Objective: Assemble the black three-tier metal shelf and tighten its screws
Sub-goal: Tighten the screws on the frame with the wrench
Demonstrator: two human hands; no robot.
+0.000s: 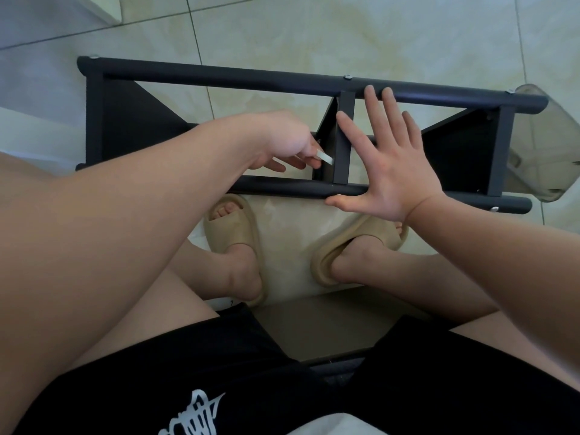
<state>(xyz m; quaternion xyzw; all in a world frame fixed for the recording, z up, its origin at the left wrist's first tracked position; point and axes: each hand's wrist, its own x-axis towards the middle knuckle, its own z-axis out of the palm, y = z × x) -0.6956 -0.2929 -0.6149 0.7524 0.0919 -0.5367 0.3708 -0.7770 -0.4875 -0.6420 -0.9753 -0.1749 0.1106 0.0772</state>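
Head view, looking straight down past the knees.

Black metal shelf [219,78] lies on its side on the tiled floor [314,32], just beyond the person's feet. Two long round tubes run left to right, one far, one near. Three flat tiers cross between them, seen edge-on: one at the left end, one near the middle, one at the right end. Screw heads [347,77] show along the far tube, and another near the right end of the near tube.

Left hand [282,142] reaches down between the two tubes, just left of the middle tier. Its fingers are curled and pinch a small pale tool [324,158], whose tip sits against the middle tier. What kind of tool it is cannot be told.

Right hand [395,174] is spread flat, fingers wide apart. The thumb lies along the near tube and the fingertips reach up to the far tube, just right of the middle tier.

Beige slippers [232,233] on both feet, toes close to the near tube. Black shorts [251,372] with white print at the bottom. A translucent object [539,142] stands at the shelf's right end.
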